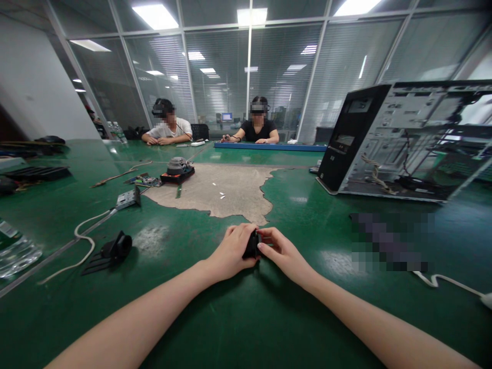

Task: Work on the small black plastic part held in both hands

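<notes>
A small black part (251, 246) is held between both hands just above or on the green tabletop; its kind cannot be made out, as the fingers cover much of it. My left hand (232, 251) wraps over its left side, with the thumb below and the fingers on top. On the right side, my right hand (282, 251) pinches it between thumb and fingers. To the left lies a black plastic piece with a round duct and flat prongs (115, 251). Beyond the hands is a bare, peeled patch (234, 192) of the table surface.
An opened computer tower (357, 138) stands at right, with a blurred-out item (388, 241) and white cable before it. A heatsink fan (179, 169), a metal box (128, 199) and a water bottle (17, 248) are at left. Two people (167, 125) sit across the table.
</notes>
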Demonstrator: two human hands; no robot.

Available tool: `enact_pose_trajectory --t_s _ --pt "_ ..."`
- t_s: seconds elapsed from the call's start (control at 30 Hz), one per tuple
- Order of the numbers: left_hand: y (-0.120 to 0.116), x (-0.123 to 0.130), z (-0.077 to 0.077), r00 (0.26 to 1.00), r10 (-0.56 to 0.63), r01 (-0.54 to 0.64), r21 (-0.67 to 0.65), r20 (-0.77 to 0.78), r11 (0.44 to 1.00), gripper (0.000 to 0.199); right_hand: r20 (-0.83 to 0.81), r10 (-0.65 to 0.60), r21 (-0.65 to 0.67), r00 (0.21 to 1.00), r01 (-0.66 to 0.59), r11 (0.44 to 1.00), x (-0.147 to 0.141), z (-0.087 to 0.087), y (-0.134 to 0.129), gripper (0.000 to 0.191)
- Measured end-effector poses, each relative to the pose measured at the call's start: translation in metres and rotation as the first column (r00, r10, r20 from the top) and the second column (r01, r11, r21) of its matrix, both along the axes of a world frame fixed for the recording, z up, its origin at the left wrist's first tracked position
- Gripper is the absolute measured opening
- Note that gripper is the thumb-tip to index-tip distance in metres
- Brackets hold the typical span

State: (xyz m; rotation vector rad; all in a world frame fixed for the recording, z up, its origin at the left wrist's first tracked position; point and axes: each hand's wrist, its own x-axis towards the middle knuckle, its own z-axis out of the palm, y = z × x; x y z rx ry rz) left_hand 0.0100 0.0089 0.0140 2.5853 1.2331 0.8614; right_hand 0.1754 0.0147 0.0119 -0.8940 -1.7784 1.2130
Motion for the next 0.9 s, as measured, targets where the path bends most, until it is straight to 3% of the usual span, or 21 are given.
enact_pose_trajectory --t_s 0.27,0.63,0.77,0.9 --pt "0.0005 -0.0004 -0.0009 1.000 -0.002 0.002 0.019 0.001 1.000 0.056 -0.091 0.018 0.038 0.996 -0.015 0.999 0.0006 -0.0023 -0.0014 0.017" --pt "-0.0006 0.0001 0.0015 1.000 0.006 -0.006 -0.007 0.003 1.000 0.055 0.001 -0.024 0.002 1.000 0.024 1.000 -0.0012 0.0007 -0.0009 0.026" --pt "-0.0013 0.0000 0.0019 1.000 -0.002 0.002 -0.003 0.006 1.000 0.055 -0.032 0.026 0.045 0.999 -0.025 0.999 0.0000 0.0009 -0.0017 0.023" --pt "-0.0008 0.0000 0.0012 1.000 0.000 0.000 0.010 0.001 1.000 0.053 -0.061 -0.002 0.107 0.998 0.008 0.994 0.0010 0.0001 -0.0022 0.017"
